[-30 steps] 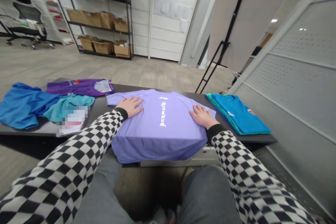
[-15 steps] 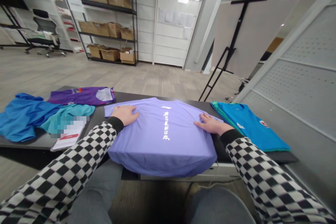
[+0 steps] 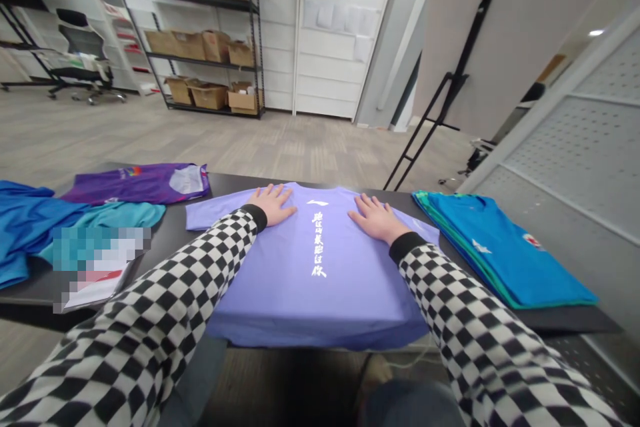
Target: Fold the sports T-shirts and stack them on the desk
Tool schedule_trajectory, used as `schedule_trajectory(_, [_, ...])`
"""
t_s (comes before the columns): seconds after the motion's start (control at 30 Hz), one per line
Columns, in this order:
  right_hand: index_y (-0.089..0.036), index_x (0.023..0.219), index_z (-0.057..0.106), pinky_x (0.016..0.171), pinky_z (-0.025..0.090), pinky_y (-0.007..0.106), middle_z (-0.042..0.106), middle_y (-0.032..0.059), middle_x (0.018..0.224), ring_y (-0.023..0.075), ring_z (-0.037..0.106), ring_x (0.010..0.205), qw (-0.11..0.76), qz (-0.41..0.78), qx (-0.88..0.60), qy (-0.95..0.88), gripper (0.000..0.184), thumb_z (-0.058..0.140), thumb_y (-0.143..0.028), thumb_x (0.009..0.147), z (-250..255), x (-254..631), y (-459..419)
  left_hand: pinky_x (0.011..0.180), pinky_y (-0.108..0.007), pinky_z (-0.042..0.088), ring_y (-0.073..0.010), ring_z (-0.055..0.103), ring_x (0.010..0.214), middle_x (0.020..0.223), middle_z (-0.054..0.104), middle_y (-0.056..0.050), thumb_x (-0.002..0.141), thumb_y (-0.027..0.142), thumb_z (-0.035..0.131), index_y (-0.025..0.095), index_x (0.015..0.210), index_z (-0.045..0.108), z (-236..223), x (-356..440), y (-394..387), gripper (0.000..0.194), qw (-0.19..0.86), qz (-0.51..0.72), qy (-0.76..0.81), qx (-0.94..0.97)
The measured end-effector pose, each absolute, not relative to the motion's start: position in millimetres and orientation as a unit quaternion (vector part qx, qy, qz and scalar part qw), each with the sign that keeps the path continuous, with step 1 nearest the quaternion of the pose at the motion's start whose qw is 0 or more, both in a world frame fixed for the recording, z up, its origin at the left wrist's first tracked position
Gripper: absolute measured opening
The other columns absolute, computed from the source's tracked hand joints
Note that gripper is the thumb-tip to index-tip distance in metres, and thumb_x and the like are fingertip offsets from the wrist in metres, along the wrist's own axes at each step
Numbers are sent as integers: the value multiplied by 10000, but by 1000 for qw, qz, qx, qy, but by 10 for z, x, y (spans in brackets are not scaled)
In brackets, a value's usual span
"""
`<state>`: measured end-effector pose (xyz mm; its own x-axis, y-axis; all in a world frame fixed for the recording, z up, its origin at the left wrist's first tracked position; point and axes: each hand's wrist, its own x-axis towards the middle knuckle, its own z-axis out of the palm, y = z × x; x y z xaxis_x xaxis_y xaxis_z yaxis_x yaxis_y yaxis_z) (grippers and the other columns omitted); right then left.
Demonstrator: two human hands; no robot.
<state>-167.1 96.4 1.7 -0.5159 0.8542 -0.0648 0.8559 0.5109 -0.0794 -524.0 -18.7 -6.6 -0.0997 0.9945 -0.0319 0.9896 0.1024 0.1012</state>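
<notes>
A lilac T-shirt (image 3: 310,280) with white lettering down its middle lies spread on the dark table (image 3: 175,230), its lower part hanging over the near edge. My left hand (image 3: 274,203) rests flat on the shirt near its collar, left of the lettering, fingers spread. On the other side of the lettering, my right hand (image 3: 373,218) lies flat too, fingers apart. Both arms wear black-and-white checked sleeves. Neither hand holds anything.
A stack of folded blue shirts (image 3: 500,247) lies at the table's right end. On the left are a purple shirt (image 3: 140,181), loose blue and teal shirts (image 3: 30,223) and a paper sheet (image 3: 95,280). Shelving with cardboard boxes (image 3: 205,47), an office chair (image 3: 75,53) and a board stand (image 3: 440,107) stand beyond.
Both hands have slid from the shirt's outer shoulders inward and up toward the collar, close beside the lettering. The view has dipped and shifted slightly.
</notes>
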Motion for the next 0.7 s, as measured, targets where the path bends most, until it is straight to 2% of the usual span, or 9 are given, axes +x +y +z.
schedule_trajectory(0.33, [-231, 1847, 258, 1405, 155, 692, 187, 116, 1920, 393, 177, 1774, -3, -53, 514, 856, 965, 231, -824, 1086, -7, -1559, 982, 1405, -686, 119, -409, 152, 1779, 1927, 178, -74, 1056, 849, 259, 315, 1851, 254, -75, -5205, -185, 957, 40, 28, 744, 667])
schedule_trajectory(0.4, [-213, 1850, 243, 1401, 159, 702, 165, 123, 1924, 407, 157, 1775, 12, -65, 518, 853, 986, 243, -830, 1082, 34, -1560, 994, 1400, -684, 145, -420, 170, 1774, 1926, 183, -88, 1034, 865, 304, 306, 1848, 266, 12, -5207, -127, 988, 52, 17, 744, 666])
schedule_trajectory(0.47, [-189, 1839, 277, 1394, 147, 723, 156, 145, 1924, 436, 119, 1776, 29, -66, 518, 852, 1010, 283, -844, 1070, 112, -1623, 1028, 1388, -690, 181, -446, 279, 1737, 1897, 288, -121, 975, 880, 435, 307, 1814, 365, 150, -5178, -17, 1018, 65, -11, 746, 663])
schedule_trajectory(0.53, [-184, 1816, 342, 1396, 112, 727, 161, 152, 1923, 442, 80, 1779, 20, -47, 500, 864, 988, 318, -834, 1072, 194, -1760, 1059, 1377, -697, 204, -452, 403, 1677, 1823, 447, -149, 947, 857, 508, 300, 1742, 498, 272, -5100, 116, 970, 64, -20, 746, 662])
schedule_trajectory(0.6, [-204, 1807, 363, 1403, 91, 710, 166, 136, 1925, 417, 78, 1784, -12, -34, 462, 886, 927, 305, -798, 1097, 233, -1949, 1067, 1379, -682, 214, -423, 427, 1668, 1789, 499, -155, 1010, 791, 437, 274, 1709, 539, 309, -4984, 225, 875, 53, 9, 744, 666])
schedule_trajectory(0.7, [-212, 1812, 337, 1402, 149, 698, 198, 138, 1918, 400, 176, 1772, -30, -53, 420, 906, 884, 266, -762, 1123, 173, -2208, 1044, 1399, -634, 207, -367, 297, 1743, 1875, 336, -143, 1083, 712, 311, 225, 1784, 411, 180, -4825, 289, 859, 45, 58, 734, 675])
